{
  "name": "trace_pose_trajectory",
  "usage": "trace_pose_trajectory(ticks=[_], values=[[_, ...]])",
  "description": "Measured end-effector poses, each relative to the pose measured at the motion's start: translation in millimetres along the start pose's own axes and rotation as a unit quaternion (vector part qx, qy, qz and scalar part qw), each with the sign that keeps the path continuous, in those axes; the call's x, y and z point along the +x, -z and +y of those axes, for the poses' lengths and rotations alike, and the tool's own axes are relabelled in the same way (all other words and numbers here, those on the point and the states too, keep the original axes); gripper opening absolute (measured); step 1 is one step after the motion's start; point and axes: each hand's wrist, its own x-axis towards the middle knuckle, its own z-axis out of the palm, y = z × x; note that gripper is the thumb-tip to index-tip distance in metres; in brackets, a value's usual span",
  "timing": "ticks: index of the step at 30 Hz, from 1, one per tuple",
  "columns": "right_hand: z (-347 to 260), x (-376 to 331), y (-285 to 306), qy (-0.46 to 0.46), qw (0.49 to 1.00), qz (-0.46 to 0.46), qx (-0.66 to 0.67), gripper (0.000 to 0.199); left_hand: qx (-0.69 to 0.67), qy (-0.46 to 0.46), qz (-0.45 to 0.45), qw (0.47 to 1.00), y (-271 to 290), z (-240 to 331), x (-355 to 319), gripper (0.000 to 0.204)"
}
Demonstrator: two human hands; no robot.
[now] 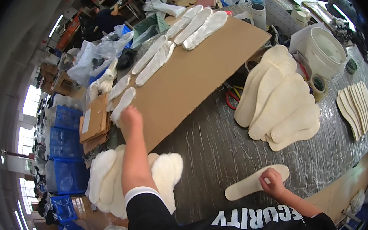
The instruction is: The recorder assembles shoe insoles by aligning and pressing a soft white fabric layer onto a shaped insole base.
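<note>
My left hand [131, 117] reaches to the near left edge of a cardboard sheet [190, 87]. Its fingers are closed at the near end of a white insole [125, 98] there. Several more white, glossy-looking insoles [157, 63] lie in rows along the far left side of the sheet. My right hand [273, 182] is over a single cream insole [243, 189] near the table's front edge. Thumb and forefinger are curled together in a pinch above it, and whatever they hold is too small to tell. Fluffy white insoles [168, 172] lie under my left forearm.
A fanned pile of cream insoles [279, 97] lies right of the cardboard, with red-handled scissors [234, 97] beside it. Farther right are a tape roll [318, 85], a white bucket [326, 48] and a row of insoles [356, 109]. Blue crates [66, 146] stand left of the table.
</note>
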Motion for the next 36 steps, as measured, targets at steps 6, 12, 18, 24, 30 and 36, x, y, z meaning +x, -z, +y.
trace_pose_trajectory(ticks=[6, 12, 18, 24, 30, 36], values=[[6.4, 2.8, 22.0, -0.071, 0.993, 0.015, -0.095, 0.021, 0.149, 0.094, -0.104, 0.979, -25.8, -40.9, 35.0, 0.017], [2.4, 12.2, 18.8, -0.151, 0.964, -0.024, -0.217, 0.037, 0.103, 0.148, -0.039, 0.983, -45.6, -55.6, 39.1, 0.017], [3.2, 0.8, 24.2, -0.108, 0.959, -0.121, -0.232, 0.039, -0.15, 0.099, 0.146, 0.973, -13.2, -83.6, 7.2, 0.014], [5.8, -22.8, 28.2, -0.125, 0.966, -0.114, -0.195, 0.039, -0.441, 0.006, 0.086, 0.893, 111.2, 16.1, -76.2, 0.01], [-18.8, -33.2, 34.9, -0.14, 0.975, -0.17, -0.033, 0.021, -0.457, -0.04, 0.063, 0.886, 172.9, 39.1, -163.1, 0.013], [-47.8, -53.5, 58.6, 0.009, 0.959, -0.281, -0.013, 0.012, -0.283, -0.244, 0.012, 0.928, 203.9, 121.2, -244.2, 0.018]])
